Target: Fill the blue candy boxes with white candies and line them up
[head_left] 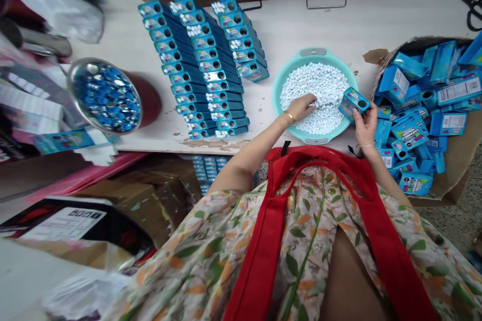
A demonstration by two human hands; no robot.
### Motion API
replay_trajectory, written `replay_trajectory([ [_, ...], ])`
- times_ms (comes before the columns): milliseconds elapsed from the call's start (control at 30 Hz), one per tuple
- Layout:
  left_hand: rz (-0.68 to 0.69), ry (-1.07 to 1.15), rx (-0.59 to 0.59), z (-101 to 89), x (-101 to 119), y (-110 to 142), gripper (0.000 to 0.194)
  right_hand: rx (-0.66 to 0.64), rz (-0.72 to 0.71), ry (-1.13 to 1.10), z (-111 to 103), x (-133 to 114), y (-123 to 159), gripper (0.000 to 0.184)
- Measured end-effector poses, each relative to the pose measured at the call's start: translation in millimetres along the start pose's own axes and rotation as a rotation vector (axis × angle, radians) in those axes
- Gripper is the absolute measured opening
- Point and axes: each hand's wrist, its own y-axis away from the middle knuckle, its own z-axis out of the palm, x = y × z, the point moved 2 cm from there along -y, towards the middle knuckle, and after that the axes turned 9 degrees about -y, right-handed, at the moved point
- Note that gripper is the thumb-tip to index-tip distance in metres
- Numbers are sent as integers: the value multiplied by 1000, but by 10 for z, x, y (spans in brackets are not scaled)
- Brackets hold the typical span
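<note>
In the head view, a turquoise basin (277,88) full of small white candies (320,77) stands on the bench in front of me. My left hand (301,108) reaches into the basin, its fingers curled among the candies, with the fingertips partly hidden. My right hand (366,124) grips a small blue candy box (354,104) over the basin's right rim. The box is tilted and has a round dark hole in its upper end.
Rows of blue boxes (211,65), some with white candies on top, stand left of the basin. A carton (457,193) of loose boxes is at right. A metal pot (145,103) holds shiny blue pieces. Scissors (472,12) lie at far right; a wire handle (327,6) is behind.
</note>
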Motion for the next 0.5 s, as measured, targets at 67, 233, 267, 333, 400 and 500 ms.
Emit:
replay_trajectory([
  [67, 53, -28, 51, -263, -77, 215, 32, 1, -74, 68, -4, -12, 20, 64],
  [233, 193, -181, 83, -957, 88, 688, 34, -183, -227, 308, 131, -66, 29, 58],
  [267, 213, -216, 75, -1059, 168, 737, 34, -237, -243, 331, 179, -72, 25, 56],
  [333, 240, -294, 51, -1214, 347, 786, 33, -325, -260, 358, 277, -69, 19, 55],
  [400, 238, -383, 19, -1310, 540, 795, 30, -380, -269, 371, 363, -50, 20, 55],
  [500, 199, -515, -7, -1398, 868, 810, 28, -410, -295, 373, 446, -8, 41, 56],
])
